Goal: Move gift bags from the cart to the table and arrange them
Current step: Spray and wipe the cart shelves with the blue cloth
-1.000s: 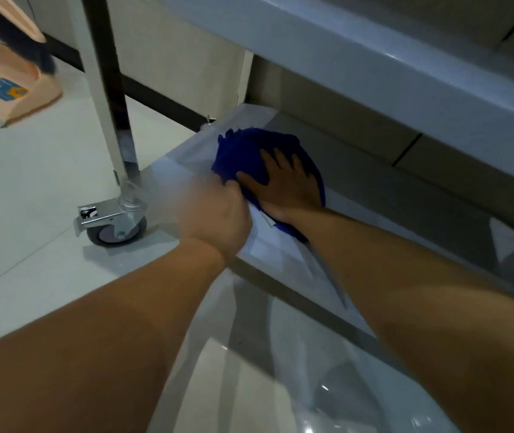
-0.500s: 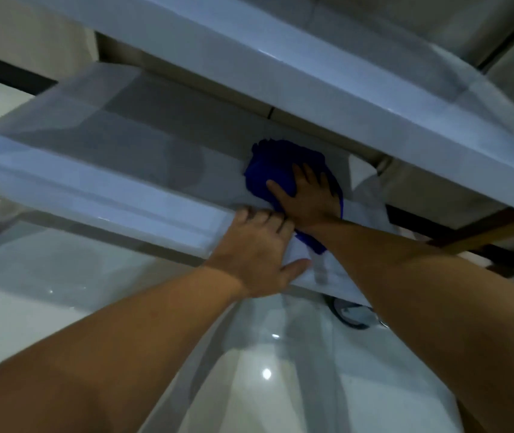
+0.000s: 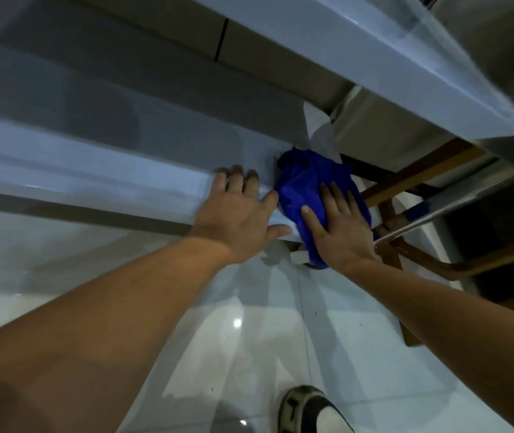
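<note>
Right hand [image 3: 341,228] presses blue bag [image 3: 304,189]; left hand [image 3: 238,217] on shelf edge [image 3: 93,179].

Glossy white tiled floor [image 3: 359,354] with light glare; brown wooden chair frame [image 3: 421,173] at right; dark shoe with white toe [image 3: 312,410] at bottom edge, on the floor.
</note>
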`<state>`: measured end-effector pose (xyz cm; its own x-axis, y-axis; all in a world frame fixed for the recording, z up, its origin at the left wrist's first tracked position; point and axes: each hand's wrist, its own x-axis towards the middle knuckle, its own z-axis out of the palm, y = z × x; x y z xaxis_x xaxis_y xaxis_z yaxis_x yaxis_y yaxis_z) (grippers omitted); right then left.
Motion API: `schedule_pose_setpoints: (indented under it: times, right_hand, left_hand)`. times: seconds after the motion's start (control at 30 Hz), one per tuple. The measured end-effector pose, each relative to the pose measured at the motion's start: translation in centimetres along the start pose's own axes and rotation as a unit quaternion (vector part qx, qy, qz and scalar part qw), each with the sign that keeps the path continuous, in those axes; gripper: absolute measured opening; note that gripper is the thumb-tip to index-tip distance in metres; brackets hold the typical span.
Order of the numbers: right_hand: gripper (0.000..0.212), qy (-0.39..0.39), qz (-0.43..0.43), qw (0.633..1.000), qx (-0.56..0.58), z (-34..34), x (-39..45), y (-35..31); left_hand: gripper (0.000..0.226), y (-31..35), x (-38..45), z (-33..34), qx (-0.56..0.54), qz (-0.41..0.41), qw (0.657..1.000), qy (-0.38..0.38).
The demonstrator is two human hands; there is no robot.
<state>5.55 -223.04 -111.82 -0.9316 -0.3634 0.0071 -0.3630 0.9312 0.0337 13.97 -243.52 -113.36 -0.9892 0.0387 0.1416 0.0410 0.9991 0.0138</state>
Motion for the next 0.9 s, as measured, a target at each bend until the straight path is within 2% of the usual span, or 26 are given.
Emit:
schedule_pose_setpoints:
  times: [0.07,0.17,0.3,0.37,0.43,0.47,0.53,0.6,0.7,0.77,0.9]
  right_hand:
    - [0.083,-0.009,-0.03,0.999,-0.044,0.6,-2.8,1.5]
    - [0.081,0.018,-0.076,0.988,-0.133,1.9,-4.5,3.5]
    - [0.084,0.064,-0.063,0.993,-0.073,2.3,-4.5,1.9]
    - [0.081,0.079,-0.082,0.992,-0.059,2.2,-4.3,0.6]
    - [0.081,0.07,-0.081,0.991,-0.081,2.0,-4.0,-1.4]
    - [0.081,0.067,-0.083,0.991,-0.085,1.9,-3.9,-2.6]
    - [0.081,0.075,-0.104,0.989,-0.076,1.8,-3.7,-5.4]
    - [0.08,0.086,-0.13,0.985,-0.073,1.7,-3.6,-8.3]
    - [0.08,0.072,-0.145,0.982,-0.091,1.1,-3.5,-13.2]
    - [0.08,0.053,-0.157,0.981,-0.098,0.7,-3.6,-16.7]
    - [0.08,0.035,-0.183,0.979,-0.083,0.1,-3.7,-24.0]
  left_hand:
    - [0.092,0.1,0.0,0.1,0.001,0.0,1.0,-0.001]
    - [0.094,0.0,0.1,-0.3,0.0,-0.007,1.0,-0.012]
    - [0.079,-0.2,0.3,-0.6,-0.057,-0.018,0.998,-0.027]
    - [0.064,-1.1,0.9,-1.0,-0.102,-0.008,0.994,-0.043]
    - [0.031,-2.1,1.1,-2.0,-0.197,-0.009,0.979,-0.059]
    - [0.012,-2.8,0.9,-2.6,-0.273,-0.034,0.96,-0.058]
    - [0.02,-4.2,-0.2,-3.1,-0.349,-0.095,0.931,-0.047]
    - [0.023,-6.0,-1.8,-3.4,-0.349,-0.133,0.927,-0.012]
    - [0.019,-9.2,-5.0,-3.6,-0.283,-0.179,0.941,0.041]
    - [0.03,-11.5,-7.0,-3.8,-0.245,-0.222,0.94,0.079]
    - [0.039,-16.2,-11.8,-4.3,-0.201,-0.327,0.915,0.122]
